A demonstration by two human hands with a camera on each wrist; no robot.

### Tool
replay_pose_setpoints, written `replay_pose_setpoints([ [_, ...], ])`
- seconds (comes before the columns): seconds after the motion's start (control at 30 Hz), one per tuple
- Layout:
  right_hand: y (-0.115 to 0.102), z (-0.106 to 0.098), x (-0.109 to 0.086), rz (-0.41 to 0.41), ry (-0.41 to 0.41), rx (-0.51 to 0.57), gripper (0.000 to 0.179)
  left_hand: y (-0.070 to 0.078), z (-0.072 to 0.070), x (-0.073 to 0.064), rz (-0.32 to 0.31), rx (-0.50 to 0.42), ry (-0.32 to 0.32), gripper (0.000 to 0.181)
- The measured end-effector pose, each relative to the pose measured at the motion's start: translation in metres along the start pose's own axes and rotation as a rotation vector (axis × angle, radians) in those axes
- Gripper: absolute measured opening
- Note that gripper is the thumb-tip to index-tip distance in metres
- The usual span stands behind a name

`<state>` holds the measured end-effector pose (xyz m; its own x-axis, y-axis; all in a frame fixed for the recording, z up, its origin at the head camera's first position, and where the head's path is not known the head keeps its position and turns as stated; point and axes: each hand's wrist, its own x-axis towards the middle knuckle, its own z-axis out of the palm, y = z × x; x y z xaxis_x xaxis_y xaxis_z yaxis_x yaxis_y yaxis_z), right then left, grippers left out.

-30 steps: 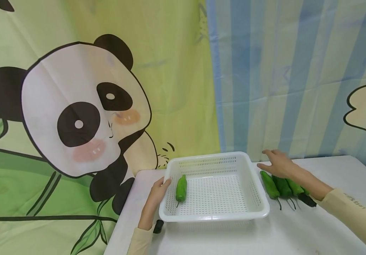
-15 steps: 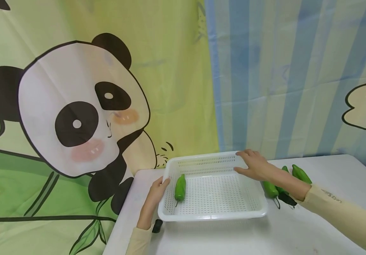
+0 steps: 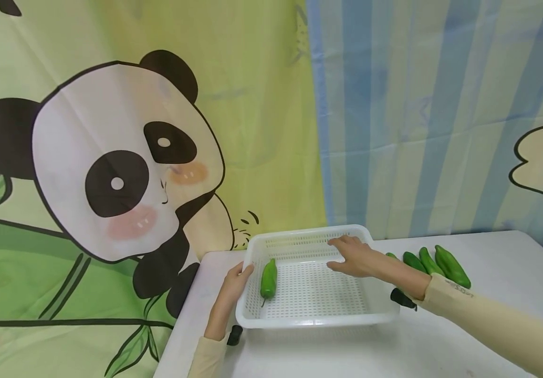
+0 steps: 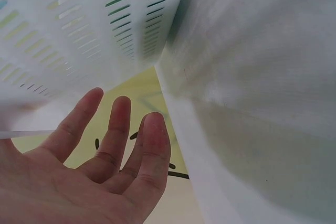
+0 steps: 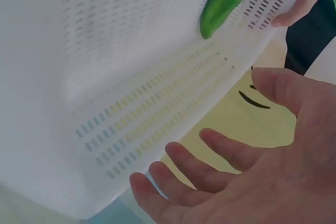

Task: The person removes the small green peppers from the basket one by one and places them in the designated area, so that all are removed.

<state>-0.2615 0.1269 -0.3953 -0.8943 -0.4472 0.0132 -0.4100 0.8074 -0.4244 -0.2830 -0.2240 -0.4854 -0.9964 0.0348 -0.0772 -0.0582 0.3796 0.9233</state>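
A white perforated plastic basket [image 3: 319, 321] sits on the white table, with one green pepper [image 3: 269, 279] lying inside near its left wall. My left hand [image 3: 235, 286] holds the basket's left rim, thumb over the edge. In the left wrist view, the other fingers [image 4: 119, 124] extend below the rim outside the slotted wall. Over the right part of the basket hovers my right hand [image 3: 354, 257], fingers spread and nothing in it. The right wrist view shows its loosely bent fingers [image 5: 197, 169] and bare palm, apart from the pepper.
Right of the basket, several green peppers [image 3: 452, 266] lie side by side on the table [image 3: 498, 310], partly hidden by my right forearm. A printed curtain with a panda [image 3: 125, 157] hangs right behind the table. Small black devices [image 3: 235, 335] sit at both wrists.
My right hand has moved left from above the loose peppers to over the basket, uncovering more of those peppers. The left hand, the basket and the pepper in it have stayed put.
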Motion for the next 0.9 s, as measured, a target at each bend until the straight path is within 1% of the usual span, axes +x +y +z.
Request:
replay_pose_setpoints([
  [0.1, -0.006, 0.003, 0.004, 0.008, -0.03, 0.004, 0.058, 0.001, 0.001, 0.0, -0.003, 0.002, 0.01, 0.054],
  [0.2, -0.013, 0.008, 0.007, 0.008, -0.06, -0.03, 0.059, 0.0, 0.002, 0.001, -0.002, 0.003, 0.006, 0.055],
  [0.43, -0.034, 0.022, 0.016, 0.014, -0.182, -0.068, 0.06, -0.001, 0.0, 0.0, 0.002, 0.005, 0.002, 0.055],
  [0.6, -0.043, 0.032, 0.025, 0.026, -0.237, -0.075, 0.059, -0.003, 0.0, 0.001, 0.0, -0.001, -0.011, 0.057],
  [0.73, -0.047, 0.039, 0.033, 0.031, -0.275, -0.032, 0.059, -0.004, 0.0, 0.002, -0.001, -0.008, -0.007, 0.057],
  [0.9, -0.05, 0.045, 0.042, 0.047, -0.329, 0.064, 0.055, -0.002, -0.001, 0.001, 0.001, -0.003, -0.002, 0.057],
])
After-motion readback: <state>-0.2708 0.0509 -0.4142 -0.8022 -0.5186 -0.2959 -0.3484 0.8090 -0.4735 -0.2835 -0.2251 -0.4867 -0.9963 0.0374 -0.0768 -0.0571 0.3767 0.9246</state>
